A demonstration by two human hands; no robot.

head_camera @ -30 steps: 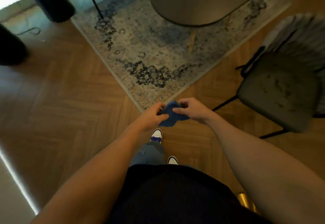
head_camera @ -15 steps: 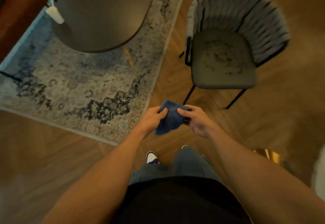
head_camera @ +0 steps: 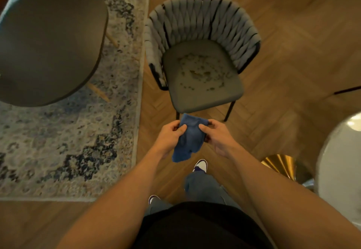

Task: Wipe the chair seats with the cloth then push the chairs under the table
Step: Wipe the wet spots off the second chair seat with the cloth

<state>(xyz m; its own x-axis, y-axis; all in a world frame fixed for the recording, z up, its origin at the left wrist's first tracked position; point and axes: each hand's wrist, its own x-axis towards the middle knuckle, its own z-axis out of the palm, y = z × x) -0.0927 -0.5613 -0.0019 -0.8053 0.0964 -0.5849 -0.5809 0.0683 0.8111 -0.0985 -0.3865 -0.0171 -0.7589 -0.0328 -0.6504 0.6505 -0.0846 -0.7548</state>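
Observation:
A blue cloth (head_camera: 188,139) hangs between my two hands just in front of the chair. My left hand (head_camera: 170,136) pinches its left edge and my right hand (head_camera: 215,136) pinches its right edge. The grey chair (head_camera: 197,96) with a woven grey backrest (head_camera: 199,18) stands straight ahead on the wood floor. Crumbs (head_camera: 201,71) are scattered over the middle of its seat. The chair's front edge lies a short way beyond my hands.
A round dark table (head_camera: 48,43) stands at the left on a patterned rug (head_camera: 64,141). At the right edge is a pale round tabletop (head_camera: 343,160) on a gold base (head_camera: 279,164). My shoes and legs are below the hands.
My view has swung right and I have stepped closer, so the chair has come from the right edge to straight ahead. The cloth now hangs more spread out between my hands.

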